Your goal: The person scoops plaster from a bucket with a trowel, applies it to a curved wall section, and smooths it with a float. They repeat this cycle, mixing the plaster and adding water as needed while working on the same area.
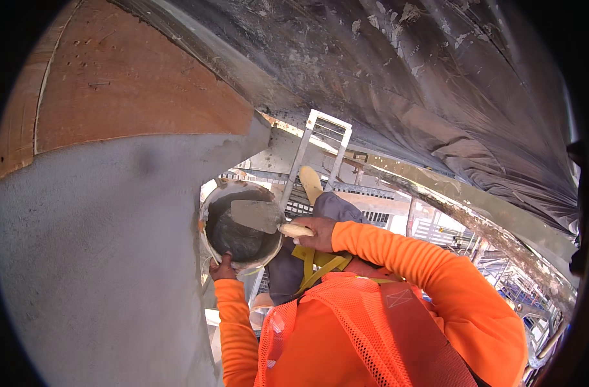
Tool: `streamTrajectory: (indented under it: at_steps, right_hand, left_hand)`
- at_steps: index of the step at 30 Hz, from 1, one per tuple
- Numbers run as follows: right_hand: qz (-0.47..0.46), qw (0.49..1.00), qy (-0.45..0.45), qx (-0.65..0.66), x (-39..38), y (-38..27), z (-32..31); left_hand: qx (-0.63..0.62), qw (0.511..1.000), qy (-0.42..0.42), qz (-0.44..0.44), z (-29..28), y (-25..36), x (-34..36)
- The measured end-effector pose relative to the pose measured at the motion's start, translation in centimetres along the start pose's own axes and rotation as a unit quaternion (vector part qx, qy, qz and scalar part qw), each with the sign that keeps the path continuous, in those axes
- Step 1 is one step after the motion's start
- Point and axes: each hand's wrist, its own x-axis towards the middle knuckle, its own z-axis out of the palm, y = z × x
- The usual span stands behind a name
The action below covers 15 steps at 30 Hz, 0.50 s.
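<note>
My left hand (pixel 223 267) grips the lower rim of a bucket (pixel 208 229) holding grey wet mortar (pixel 233 235), at the left of my body. My right hand (pixel 317 234) is closed on the wooden handle (pixel 294 229) of a trowel, whose flat grey blade (pixel 254 215) is over the bucket's opening. My boot (pixel 310 182) and grey trouser leg show behind the trowel, beside yellow harness straps (pixel 323 264).
A grey plastered wall (pixel 101 245) with orange-brown panels (pixel 133 90) above fills the left. Dark plastic sheeting (pixel 436 90) hangs at upper right. A white metal ladder (pixel 331 119) stands ahead on grated scaffold decking (pixel 362 197). A pipe (pixel 481 238) runs diagonally along the right, with scaffolding below.
</note>
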Motion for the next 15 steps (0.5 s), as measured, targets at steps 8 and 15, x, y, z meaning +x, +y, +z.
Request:
streamTrajectory:
  at_steps: [8,15]
  right_hand:
    - [0.030,0.995,0.065,0.065,-3.8,-4.6,-1.0]
    - [-0.002,0.971,0.166,-0.173,-5.7,-6.6,-1.3]
  left_hand:
    - [-0.084,0.993,-0.047,0.071,1.4,4.1,-3.2]
    - [-0.119,0.975,-0.108,0.153,4.5,10.3,-6.5]
